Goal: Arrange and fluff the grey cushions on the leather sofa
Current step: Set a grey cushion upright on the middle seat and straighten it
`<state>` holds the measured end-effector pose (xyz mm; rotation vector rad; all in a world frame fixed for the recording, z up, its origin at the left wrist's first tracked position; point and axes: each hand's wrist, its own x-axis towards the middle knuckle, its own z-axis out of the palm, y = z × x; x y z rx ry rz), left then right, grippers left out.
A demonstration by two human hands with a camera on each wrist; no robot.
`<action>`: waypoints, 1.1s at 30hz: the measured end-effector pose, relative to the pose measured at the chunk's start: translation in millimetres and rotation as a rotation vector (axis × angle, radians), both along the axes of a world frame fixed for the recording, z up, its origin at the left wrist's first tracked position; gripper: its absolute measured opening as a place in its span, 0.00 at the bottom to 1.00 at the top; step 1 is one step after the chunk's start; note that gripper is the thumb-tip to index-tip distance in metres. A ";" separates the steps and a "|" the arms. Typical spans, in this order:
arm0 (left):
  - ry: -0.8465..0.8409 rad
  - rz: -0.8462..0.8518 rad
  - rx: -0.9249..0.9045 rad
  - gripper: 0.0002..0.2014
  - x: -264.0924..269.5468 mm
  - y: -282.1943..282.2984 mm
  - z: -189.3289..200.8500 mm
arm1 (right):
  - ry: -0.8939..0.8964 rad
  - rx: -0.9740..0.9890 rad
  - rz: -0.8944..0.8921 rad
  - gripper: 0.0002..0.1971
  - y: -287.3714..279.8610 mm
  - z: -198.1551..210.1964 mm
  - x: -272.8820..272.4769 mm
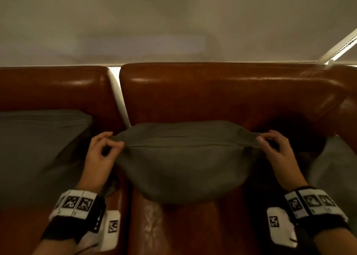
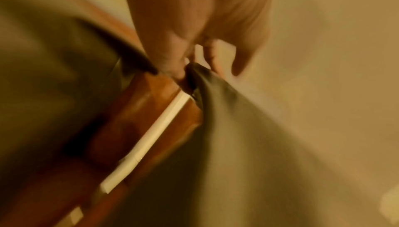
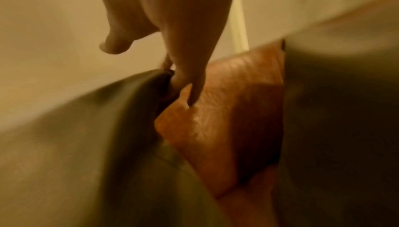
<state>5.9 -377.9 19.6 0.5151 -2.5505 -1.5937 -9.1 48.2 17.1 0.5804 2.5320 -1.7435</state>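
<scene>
- The middle grey cushion [image 1: 179,164] hangs in front of the right backrest section of the leather sofa [image 1: 212,96], its lower bulge at the seat; whether it rests on the seat cannot be told. It is plain grey fabric, plump in the belly, with a straight seam along the top edge and no label or writing to read.
- The left hand [image 1: 100,154] pinches the cushion's left top corner between thumb and fingers [image 2: 172,63]; the other fingers are loosely curled.
- The right hand [image 1: 278,152] pinches the right top corner the same way, thumb against fingertips [image 3: 179,80].
- Left of the held cushion, a second grey cushion [image 1: 38,150] leans on the sofa's left backrest section, just beside the left hand.
- Right of it, a third grey cushion [image 1: 336,177] sits by the sofa's armrest, with bare leather between the two.
- Both wrists carry bands [image 1: 77,204] with black-and-white square markers, no legible text.
- A pale strip [image 1: 119,96] shows through the gap between the backrest sections.
</scene>
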 end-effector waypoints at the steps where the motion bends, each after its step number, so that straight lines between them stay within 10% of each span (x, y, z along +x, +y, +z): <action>1: -0.047 0.177 0.121 0.09 -0.8 3.9 -0.1 | -0.066 -0.159 -0.086 0.33 -0.1 -5.5 -0.9; 5: -0.347 0.354 -0.059 0.31 -19.5 9.9 4.2 | -0.174 -0.225 -0.141 0.32 -0.4 1.4 -9.5; 12: -0.180 0.319 -0.057 0.25 -26.3 1.1 3.6 | -0.049 -0.126 -0.134 0.21 3.3 5.0 -13.4; 16: -0.151 0.309 -0.029 0.21 -23.1 15.0 -12.1 | -0.086 0.456 -0.135 0.22 -11.9 -14.0 -20.4; 19: -0.233 0.322 0.083 0.24 -17.2 15.9 -21.6 | 0.187 0.831 0.031 0.18 -74.5 -4.4 -18.8; 26: -0.065 0.337 -0.035 0.21 -15.4 27.5 -14.9 | 0.283 0.707 0.889 0.26 -287.2 -14.2 -2.4; 33: -0.102 0.338 -0.085 0.25 -21.4 24.0 -9.9 | 0.069 1.034 0.507 0.29 -124.3 -46.7 -23.3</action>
